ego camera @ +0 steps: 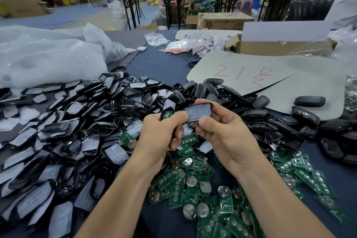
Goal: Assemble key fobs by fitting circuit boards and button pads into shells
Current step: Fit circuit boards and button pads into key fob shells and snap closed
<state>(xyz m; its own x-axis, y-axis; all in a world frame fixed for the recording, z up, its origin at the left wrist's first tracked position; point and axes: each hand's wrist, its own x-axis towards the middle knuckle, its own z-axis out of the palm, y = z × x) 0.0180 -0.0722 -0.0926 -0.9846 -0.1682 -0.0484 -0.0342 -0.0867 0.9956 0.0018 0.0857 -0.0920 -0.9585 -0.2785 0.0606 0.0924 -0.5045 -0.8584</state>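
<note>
Many green circuit boards [193,179] at six o'clock, nearest of all, heaped loose. Just beyond, at centre, gripping one black shell [203,104] with the left hand [160,137] and the right hand [222,135], pale button pad [197,113] already seated inside. Also pinching a single board [167,115] in the left fingers. Probably the board-fitting step: next calls for laying this board flat over the pad and pressing in evenly. Farther, padded shells [77,121] at nine o'clock, back covers [270,118] at two o'clock.
</note>
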